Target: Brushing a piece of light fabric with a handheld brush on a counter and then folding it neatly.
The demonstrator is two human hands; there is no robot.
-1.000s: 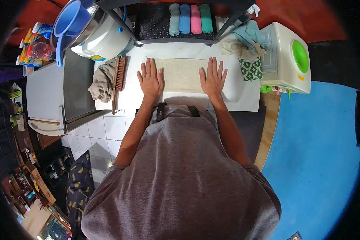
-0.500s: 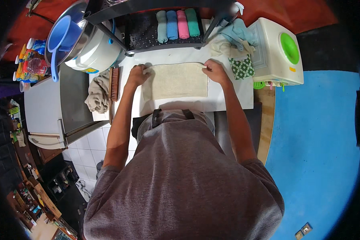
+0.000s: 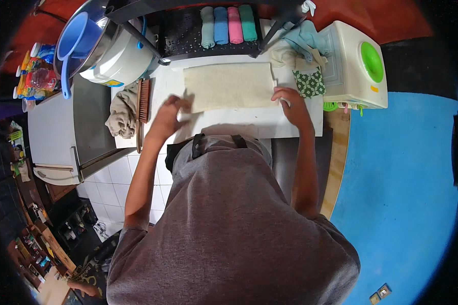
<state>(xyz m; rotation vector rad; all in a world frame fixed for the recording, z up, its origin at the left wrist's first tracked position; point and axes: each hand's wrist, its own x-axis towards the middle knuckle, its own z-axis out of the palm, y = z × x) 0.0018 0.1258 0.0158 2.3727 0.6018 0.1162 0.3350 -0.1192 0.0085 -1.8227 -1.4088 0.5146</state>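
While cream cloth lies flat on white tabletop, left hand at its near left corner, partly open, fingers loosely bent, blurred; contact cannot be told. Right hand at right edge, half open, thumb and forefinger near fabric edge; pinch unclear. Leftward: long-handled brush beside crumpled beige cloth. Beyond: four rolled towels on black rack. Rightward: green-and-white patterned cloth.
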